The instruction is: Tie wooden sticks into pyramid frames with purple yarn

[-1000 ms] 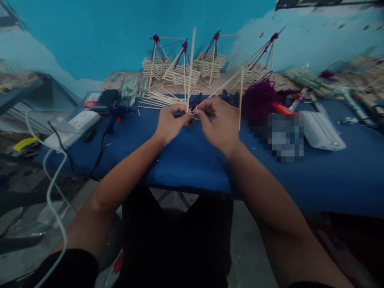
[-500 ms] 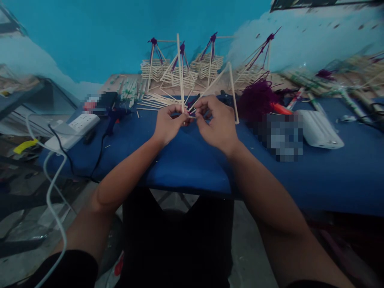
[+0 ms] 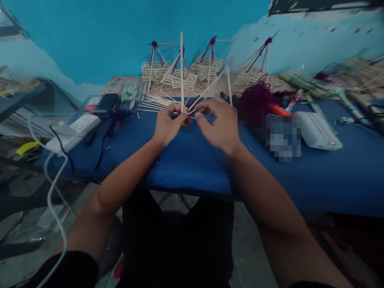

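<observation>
My left hand (image 3: 169,123) is closed in a pinch at the lower end of an upright wooden stick (image 3: 181,72). This stick belongs to a thin stick frame, whose slanting sticks (image 3: 210,89) run up to a corner at the right. A bit of purple yarn (image 3: 189,106) shows at the joint between my hands. Beside that joint, my right hand (image 3: 219,124) has its thumb and curved fingers apart, close to the slanting sticks. Whether its fingertips touch the sticks is hard to tell. Loose sticks (image 3: 154,103) lie fanned out behind my left hand.
Several stick structures tied with purple yarn (image 3: 181,78) stand along the wall. A purple yarn bundle (image 3: 255,98), a blurred-out item (image 3: 283,138) and a white box-like device (image 3: 319,130) lie right. Leftward are a blue glue gun (image 3: 112,120) and a white power strip (image 3: 75,130).
My right thumb and fingers have parted a little from the joint. My left hand keeps its pinch, and the upright stick has shifted slightly to the right.
</observation>
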A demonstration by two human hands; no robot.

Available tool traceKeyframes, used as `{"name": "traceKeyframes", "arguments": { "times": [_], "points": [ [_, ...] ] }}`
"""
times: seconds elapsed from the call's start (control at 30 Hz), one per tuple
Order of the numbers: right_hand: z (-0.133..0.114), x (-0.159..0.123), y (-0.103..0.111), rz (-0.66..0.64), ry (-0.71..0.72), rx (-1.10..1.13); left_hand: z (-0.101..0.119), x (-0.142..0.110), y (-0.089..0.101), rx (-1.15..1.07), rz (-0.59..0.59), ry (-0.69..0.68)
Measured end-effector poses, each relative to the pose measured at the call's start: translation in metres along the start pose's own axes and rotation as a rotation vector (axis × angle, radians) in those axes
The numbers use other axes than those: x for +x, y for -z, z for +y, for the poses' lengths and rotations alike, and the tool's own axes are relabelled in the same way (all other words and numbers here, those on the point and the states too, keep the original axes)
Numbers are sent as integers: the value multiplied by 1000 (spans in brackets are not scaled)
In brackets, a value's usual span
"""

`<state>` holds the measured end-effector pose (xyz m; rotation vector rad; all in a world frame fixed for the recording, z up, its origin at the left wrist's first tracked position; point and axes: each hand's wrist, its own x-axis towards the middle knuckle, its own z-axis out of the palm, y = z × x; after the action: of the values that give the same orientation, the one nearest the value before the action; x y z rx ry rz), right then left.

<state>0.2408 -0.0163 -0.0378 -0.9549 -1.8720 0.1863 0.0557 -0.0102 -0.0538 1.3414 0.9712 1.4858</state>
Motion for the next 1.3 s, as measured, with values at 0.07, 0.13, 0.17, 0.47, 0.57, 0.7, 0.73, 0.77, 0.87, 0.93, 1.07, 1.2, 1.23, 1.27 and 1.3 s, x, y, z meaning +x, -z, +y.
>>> {"name": "traceKeyframes", "arguments": {
  "times": [0.07,0.13,0.17,0.47,0.57,0.7,0.73,0.77,0.87,0.93,1.07,1.2,1.23,1.27,1.3],
  "points": [
    [-2,-1,-3,-6,33,11,-1,0,0,-5,-13,-23],
    [-2,-1,-4,7,87,35,-1,0,1,7,-33,-37],
    [-2,-1,-5,12,108,40,0,-1,1,17,-43,-39],
    [8,-1,-7,26,88,-52,4,-4,-2,1,-48,-39],
    [9,-1,-8,45,118,-76,5,-5,-3,8,-34,-24],
    [6,0,-6,25,168,-52,6,-4,-4,3,2,14],
    [5,0,-5,11,176,-37,7,-4,-4,3,9,21],
    [5,0,-4,-2,181,-25,7,-4,-5,4,16,24],
    [3,0,-3,-6,189,-22,7,-4,-5,16,22,21],
    [2,0,-2,25,204,-26,8,-4,-5,31,22,21],
    [0,1,-2,99,262,-2,8,-3,-6,50,54,45],
    [-2,1,-2,53,269,-24,9,-3,-6,60,65,35],
    [-2,1,-2,32,267,-27,9,-3,-5,62,61,26],
    [-2,1,-1,18,265,-27,9,-4,-5,62,58,18],
    [-2,1,-1,12,265,-25,9,-4,-5,62,54,13]
  ]
}}
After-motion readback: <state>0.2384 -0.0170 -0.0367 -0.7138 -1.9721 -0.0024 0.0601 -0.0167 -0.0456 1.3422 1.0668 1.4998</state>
